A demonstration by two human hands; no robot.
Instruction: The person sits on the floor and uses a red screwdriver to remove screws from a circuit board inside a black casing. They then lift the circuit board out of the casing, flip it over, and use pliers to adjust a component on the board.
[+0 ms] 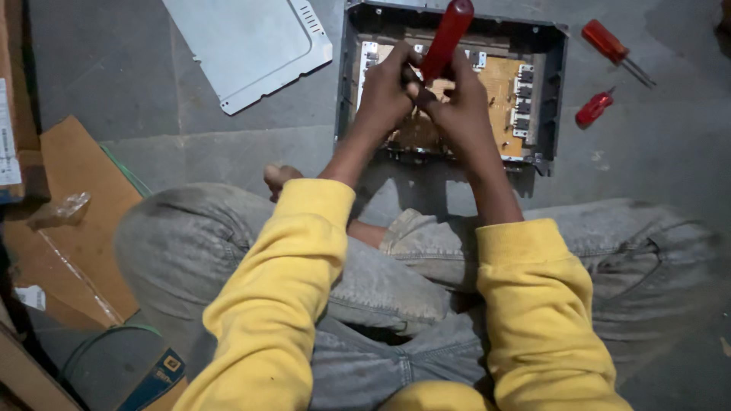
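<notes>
I sit cross-legged on the floor in yellow sleeves and grey jeans. Both hands meet over an opened dark device case [560, 84] that holds a tan circuit board [499, 84]. My right hand [457, 103] grips a red-handled screwdriver [449, 34], its handle pointing up and away. My left hand [388, 87] presses against the same tool lower down, by the shaft. The tip is hidden behind my fingers.
A grey metal cover panel [247, 46] lies on the floor to the upper left. Two more red screwdrivers [609, 46] [594, 109] lie to the right of the case. Flattened cardboard [76, 213] and boxes sit at my left.
</notes>
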